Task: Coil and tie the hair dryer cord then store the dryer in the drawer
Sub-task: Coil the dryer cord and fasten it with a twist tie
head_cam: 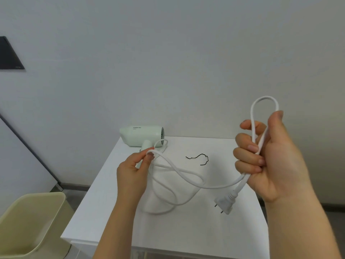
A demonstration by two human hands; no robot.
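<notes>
Head view, the only one on offer. The right hand (pixel 270 159) is raised over the near right of the cabinet top (pixel 186 232), fingers curled tight round the white cord (pixel 252 126). One folded loop stands up out of that fist, and the plug (pixel 226 201) dangles just below it, prongs pointing down and left. The left hand (pixel 132 171) pinches the same cord between thumb and fingertips, close to the dryer's handle. Between the two hands the cord sags in loose, uneven bends, some lying on the surface.

The hair dryer (pixel 141 136), pale green, lies on its side at the far left corner of the top, its rear grille facing right. It is well apart from the right hand and close to the left.

How far along? Early, I'd say. One loop is gathered and most of the cord is slack. The black twist tie (pixel 198 158) lies untouched on the top between the hands, so the tying is not yet done. Storing is not done either, and no open drawer shows.

The top is plain white and smooth, set against a bare pale wall. A cream bin (pixel 31 221) stands on the floor to the left, and a dark panel (pixel 9 55) hangs on the wall at far left.
</notes>
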